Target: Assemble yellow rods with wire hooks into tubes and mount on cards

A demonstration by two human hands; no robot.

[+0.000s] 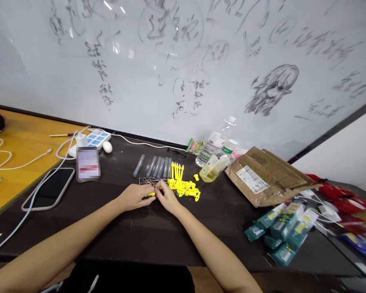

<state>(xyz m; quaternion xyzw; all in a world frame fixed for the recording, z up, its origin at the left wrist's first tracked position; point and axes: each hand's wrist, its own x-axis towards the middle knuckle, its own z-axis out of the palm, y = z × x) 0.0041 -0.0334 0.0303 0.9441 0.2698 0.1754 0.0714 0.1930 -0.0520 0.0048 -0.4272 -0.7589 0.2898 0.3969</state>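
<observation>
My left hand [136,197] is closed around a small yellow piece [150,195], which shows between its fingertips. Beside it my right hand [167,197] has its fingers pinched together, its fingertips close to that piece; whatever they hold is too small to make out. Just beyond my hands lie thin bent metal wires [148,181]. Several clear tubes [158,167] lie side by side behind the wires. To their right are several long yellow sticks [177,171] and, nearer me, a heap of small yellow parts [186,188].
A phone [50,189], a power strip [96,140] and cables lie left. Bottles [215,166], a brown package [256,179] and green boxes [285,228] stand or lie right. Glasses [177,152] rest near the whiteboard [140,81] at the back.
</observation>
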